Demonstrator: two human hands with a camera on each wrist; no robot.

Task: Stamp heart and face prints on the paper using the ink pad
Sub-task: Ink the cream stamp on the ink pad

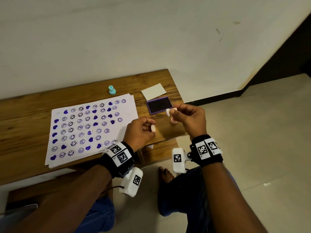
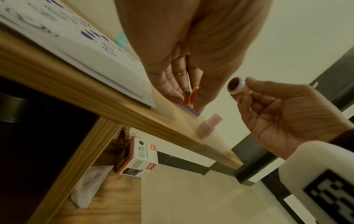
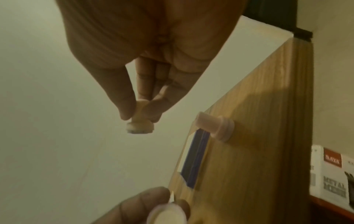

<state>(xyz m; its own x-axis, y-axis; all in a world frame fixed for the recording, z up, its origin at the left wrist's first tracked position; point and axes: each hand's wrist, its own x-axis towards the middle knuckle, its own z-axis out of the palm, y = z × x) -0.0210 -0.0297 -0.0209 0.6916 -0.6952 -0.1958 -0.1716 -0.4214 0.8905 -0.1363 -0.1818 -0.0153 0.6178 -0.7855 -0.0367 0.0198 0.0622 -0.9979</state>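
Right hand pinches a small pale round stamp, held just nearer than the purple-framed dark ink pad; left hand pinches its white cap.

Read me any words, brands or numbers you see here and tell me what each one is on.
"RAYA": red label on the white cardboard box under the table.
"METAL MESH": same box, partly cut off.
Smaller print on the box: too blurred to read.
Wrist tags: square black-and-white codes, tiny characters unreadable.
Paper: heart and face prints only, no words.
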